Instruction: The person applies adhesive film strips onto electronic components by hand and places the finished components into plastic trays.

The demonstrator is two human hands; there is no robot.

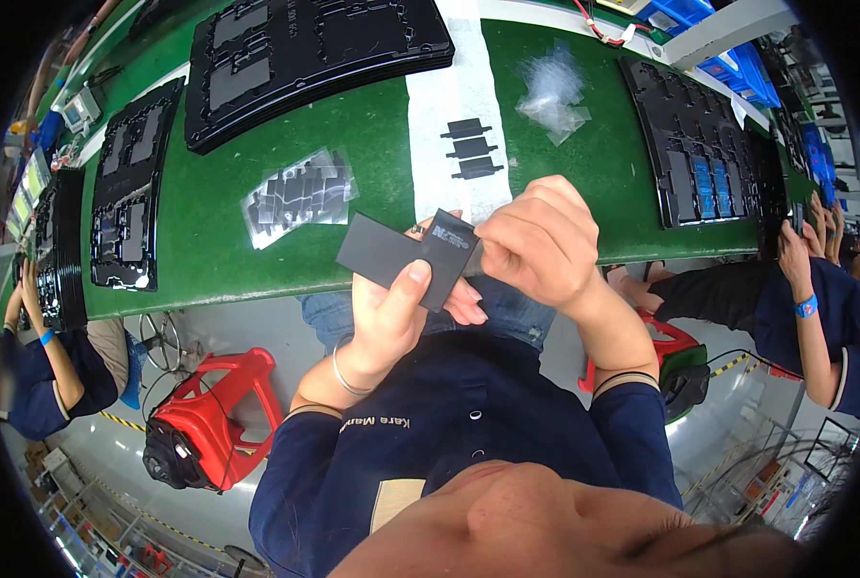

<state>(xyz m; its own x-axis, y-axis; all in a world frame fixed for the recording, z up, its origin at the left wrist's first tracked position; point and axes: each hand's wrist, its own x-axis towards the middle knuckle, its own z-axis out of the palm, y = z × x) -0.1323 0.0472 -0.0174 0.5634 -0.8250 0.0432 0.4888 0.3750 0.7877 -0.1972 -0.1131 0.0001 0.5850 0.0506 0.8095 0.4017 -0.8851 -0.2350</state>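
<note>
My left hand (384, 313) grips a flat, dark grey L-shaped battery (384, 252), thumb on its face and fingers beneath. Pale print shows near the battery's upper right corner. At that corner my right hand (546, 246) is closed in a pinch, its fingertips against or just beside the edge; anything between them is too small to make out. Beyond my hands, several black tabbed stickers (472, 149) lie in a column on a white strip (440, 96). To the left are clear sheets with dark labels (300, 196); crumpled clear film (553, 96) is heaped to the right.
Stacked black trays (319, 72) stand at the back of the green table (382, 125), with another tray stack (127, 183) at left. A tray with blue pieces (695, 154) lies at right. People sit on both sides, near red stools (223, 405).
</note>
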